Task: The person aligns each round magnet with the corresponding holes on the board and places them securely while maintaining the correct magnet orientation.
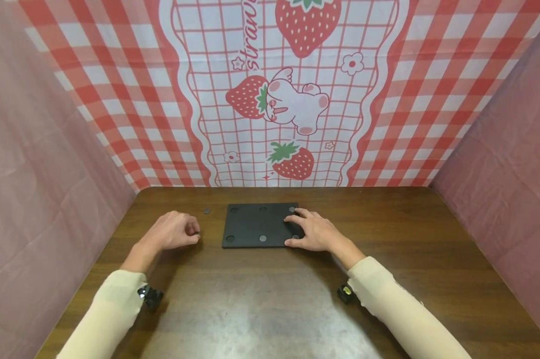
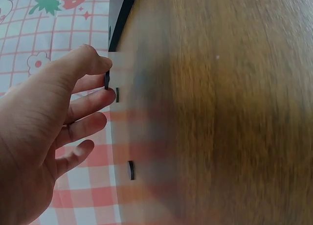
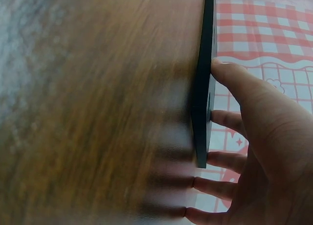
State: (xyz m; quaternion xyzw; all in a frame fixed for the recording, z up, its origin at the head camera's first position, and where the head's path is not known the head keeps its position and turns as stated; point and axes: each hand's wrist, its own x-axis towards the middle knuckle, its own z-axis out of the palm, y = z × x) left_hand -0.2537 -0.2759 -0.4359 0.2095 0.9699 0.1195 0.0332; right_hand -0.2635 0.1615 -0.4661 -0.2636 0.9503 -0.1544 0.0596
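A: What does the left grip (image 1: 173,230) show from your station?

B: I have it pinching a small dark disc (image 2: 107,80) between thumb and fingers, left of the black board (image 1: 252,224) and apart from it.

A: Any more nearby?

B: I see a loose disc (image 1: 207,211) on the wooden surface (image 1: 252,299), left of the board near its far left corner. My left wrist view adds a second loose disc (image 2: 131,170), farther out from the board.

A: And the right grip (image 1: 317,233)?

B: It is spread and relaxed at the board's right end. I see the thumb and two fingers touching the board, while the other two reach past its edge.

A: How do the board's round hollows look?

B: One grey disc (image 1: 292,209) sits in the far right hollow and another grey disc (image 1: 263,238) in the near middle one. The far left, far middle and near left hollows are unfilled. The near right one is partly behind the right grip, so I cannot tell.

A: Behind it all?

B: A checked strawberry cloth (image 1: 292,99) hangs beyond the board.
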